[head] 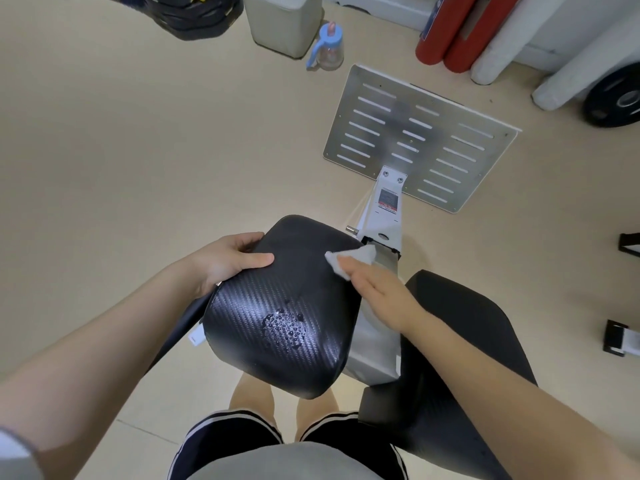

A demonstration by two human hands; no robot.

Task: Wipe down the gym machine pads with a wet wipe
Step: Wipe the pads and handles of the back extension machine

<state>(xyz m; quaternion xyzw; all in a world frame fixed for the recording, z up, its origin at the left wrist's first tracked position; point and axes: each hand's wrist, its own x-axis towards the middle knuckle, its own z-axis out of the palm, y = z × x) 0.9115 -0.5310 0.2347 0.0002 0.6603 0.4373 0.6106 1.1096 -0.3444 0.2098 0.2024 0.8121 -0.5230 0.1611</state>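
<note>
A black pad with a carbon-weave surface (287, 299) sits in front of me, with a patch of water drops (285, 329) on its near half. My left hand (230, 259) grips the pad's far left edge, thumb lying on top. My right hand (377, 292) lies flat on the pad's right edge, fingers pressing a white wet wipe (349, 259) against the far right corner. A second black pad (460, 344) stands to the right, beyond a grey metal frame (375, 344).
The machine's slotted metal footplate (419, 136) lies on the beige floor ahead. A blue-capped bottle (329, 46) and a grey bin (284, 22) stand farther off. Red cylinders (450, 32), white foam rolls (502, 39) and a weight plate (616, 98) are at the far right.
</note>
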